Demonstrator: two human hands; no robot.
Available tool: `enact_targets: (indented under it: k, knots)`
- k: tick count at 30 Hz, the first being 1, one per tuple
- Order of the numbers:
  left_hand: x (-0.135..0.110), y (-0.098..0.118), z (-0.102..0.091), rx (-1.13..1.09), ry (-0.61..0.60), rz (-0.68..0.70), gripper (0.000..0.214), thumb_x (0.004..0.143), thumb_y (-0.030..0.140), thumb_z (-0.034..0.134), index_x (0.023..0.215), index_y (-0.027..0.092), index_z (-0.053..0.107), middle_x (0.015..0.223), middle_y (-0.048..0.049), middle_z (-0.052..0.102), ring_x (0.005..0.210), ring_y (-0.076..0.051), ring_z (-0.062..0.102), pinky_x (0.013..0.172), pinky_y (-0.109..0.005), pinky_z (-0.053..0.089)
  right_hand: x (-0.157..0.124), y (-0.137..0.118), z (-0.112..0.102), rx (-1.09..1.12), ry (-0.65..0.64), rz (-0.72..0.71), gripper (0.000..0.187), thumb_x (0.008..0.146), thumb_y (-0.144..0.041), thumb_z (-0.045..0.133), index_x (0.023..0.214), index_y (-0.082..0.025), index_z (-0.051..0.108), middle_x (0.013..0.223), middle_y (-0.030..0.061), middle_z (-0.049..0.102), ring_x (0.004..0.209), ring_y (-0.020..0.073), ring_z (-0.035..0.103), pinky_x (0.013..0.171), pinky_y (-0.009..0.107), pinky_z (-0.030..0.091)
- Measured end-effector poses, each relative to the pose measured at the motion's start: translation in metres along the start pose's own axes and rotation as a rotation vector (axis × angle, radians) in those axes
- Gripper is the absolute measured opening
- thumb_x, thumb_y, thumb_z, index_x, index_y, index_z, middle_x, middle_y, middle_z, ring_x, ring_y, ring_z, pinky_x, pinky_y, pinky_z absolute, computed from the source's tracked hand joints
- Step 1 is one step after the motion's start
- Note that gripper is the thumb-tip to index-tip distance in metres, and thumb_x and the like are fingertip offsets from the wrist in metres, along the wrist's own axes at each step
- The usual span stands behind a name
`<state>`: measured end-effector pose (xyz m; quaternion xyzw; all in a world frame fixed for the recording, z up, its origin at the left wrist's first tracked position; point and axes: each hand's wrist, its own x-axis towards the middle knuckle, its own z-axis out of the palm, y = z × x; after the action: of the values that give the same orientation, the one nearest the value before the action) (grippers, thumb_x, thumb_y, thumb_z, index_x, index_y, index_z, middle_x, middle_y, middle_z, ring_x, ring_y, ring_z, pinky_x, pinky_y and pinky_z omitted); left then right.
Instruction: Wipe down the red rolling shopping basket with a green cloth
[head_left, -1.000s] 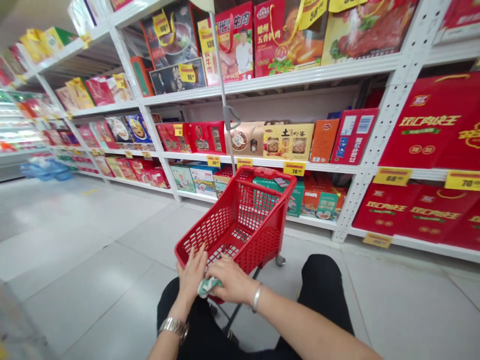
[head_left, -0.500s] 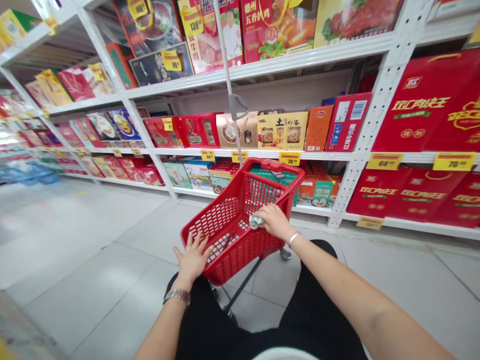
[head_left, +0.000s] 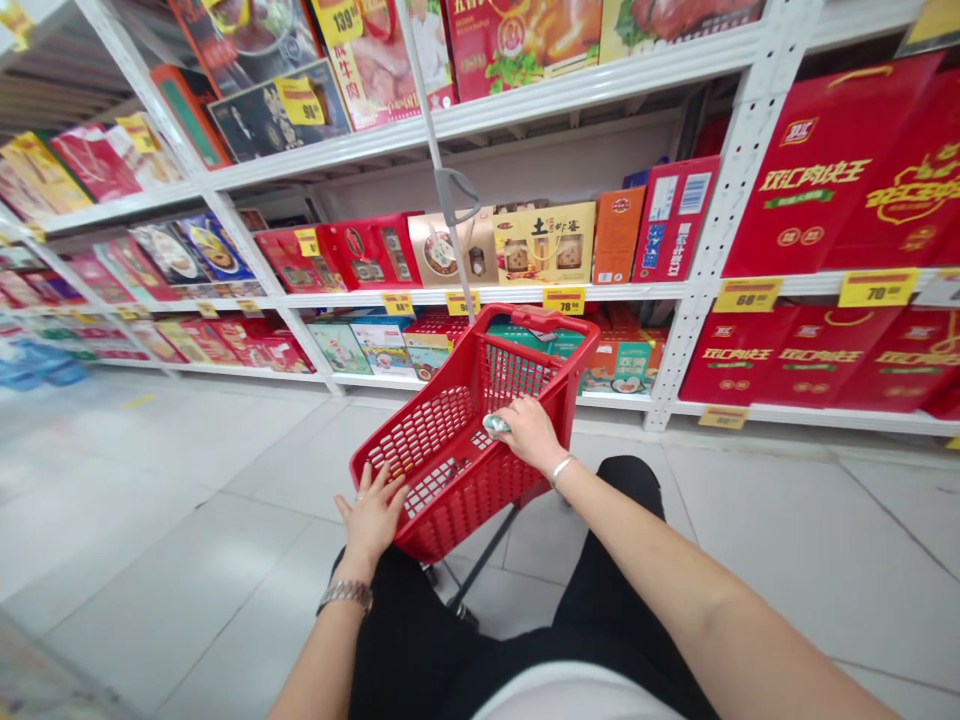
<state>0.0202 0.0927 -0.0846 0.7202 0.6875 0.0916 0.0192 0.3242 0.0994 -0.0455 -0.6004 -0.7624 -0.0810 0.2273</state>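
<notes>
A red plastic shopping cart (head_left: 480, 520) with a grid-walled basket stands in front of my knees. My left hand (head_left: 373, 512) lies on the basket's near left corner, fingers spread and holding nothing. My right hand (head_left: 529, 432) is closed around a crumpled white and green cloth (head_left: 496, 426), at the upper edge of the basket's near side. Part of the cloth is hidden in the fingers. A small dark item, too small to name, shows on the basket's floor. A thin pole with a grey loop (head_left: 455, 196) rises behind the cart's handle (head_left: 534, 318).
White metal shelves (head_left: 495, 294) full of boxed foods run behind the cart. Red gift boxes (head_left: 802, 190) fill the right bay, with yellow price tags (head_left: 748, 296) along the shelf edges. Pale floor tiles (head_left: 187, 480) surround the cart. Blue blurred items (head_left: 45, 368) lie far left.
The right hand with the cloth has shifted a little up and left in view, along the basket's edge. The whole view has turned slightly; the left hand keeps its place on the corner.
</notes>
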Motion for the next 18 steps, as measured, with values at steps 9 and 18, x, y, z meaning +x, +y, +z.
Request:
enact_targets:
  k: [9,18]
  knots:
    - [-0.033,0.038,0.001,-0.007,0.098,-0.033,0.05,0.1,0.037,0.03,0.141,0.022,0.056,0.154,-0.0107,0.046,0.149,-0.032,0.031,0.116,-0.071,0.018,-0.028,-0.08,0.008,0.061,-0.058,-0.189,0.046,0.093,-0.063,0.052,0.107,-0.023,0.069,0.094,0.009,0.062,0.093,0.0247,0.051,0.084,0.038,0.035]
    - [-0.029,0.028,-0.01,0.085,-0.012,-0.03,0.054,0.099,0.045,0.029,0.139,0.024,0.058,0.152,-0.0111,0.049,0.146,-0.036,0.035,0.114,-0.068,0.027,-0.034,-0.071,0.004,0.123,-0.037,-0.269,0.028,0.095,-0.047,0.059,0.112,-0.028,0.069,0.096,0.0048,0.063,0.094,0.0211,0.051,0.096,0.039,0.031]
